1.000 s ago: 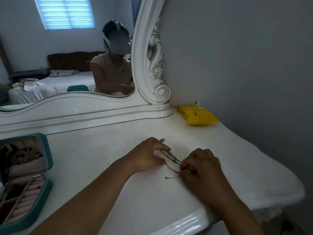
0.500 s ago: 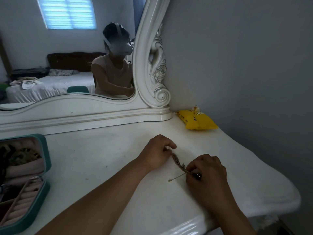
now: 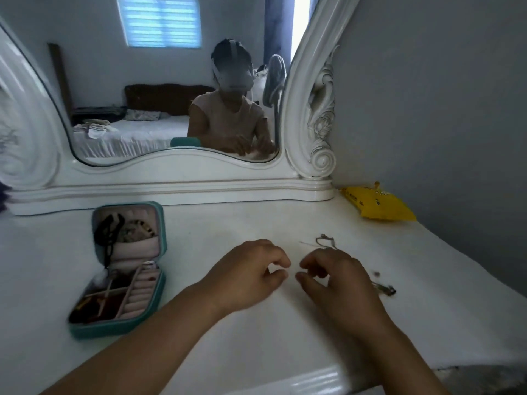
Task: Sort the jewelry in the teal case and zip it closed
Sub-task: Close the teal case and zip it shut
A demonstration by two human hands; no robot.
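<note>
The teal case (image 3: 159,283) lies open on the white dresser top, left of my hands. Its upright lid holds a black necklace (image 3: 107,232) and beaded pieces. The base has pink ring rolls and small compartments with a few items. A thin chain (image 3: 325,241) lies on the dresser just beyond my right hand, and its dark clasp end (image 3: 385,289) shows to the right of that hand. My left hand (image 3: 248,273) and my right hand (image 3: 335,279) hover side by side, fingers loosely curled and apart, nothing visible between them. The chain's middle is hidden behind my right hand.
A white carved mirror frame (image 3: 309,115) stands along the back of the dresser. A yellow packet (image 3: 377,205) lies at the back right against the grey wall. The dresser's rounded front edge (image 3: 313,380) runs under my forearms.
Both hands have let go of the chain, which now lies on the dresser. The view has swung left, bringing the whole teal case into sight.
</note>
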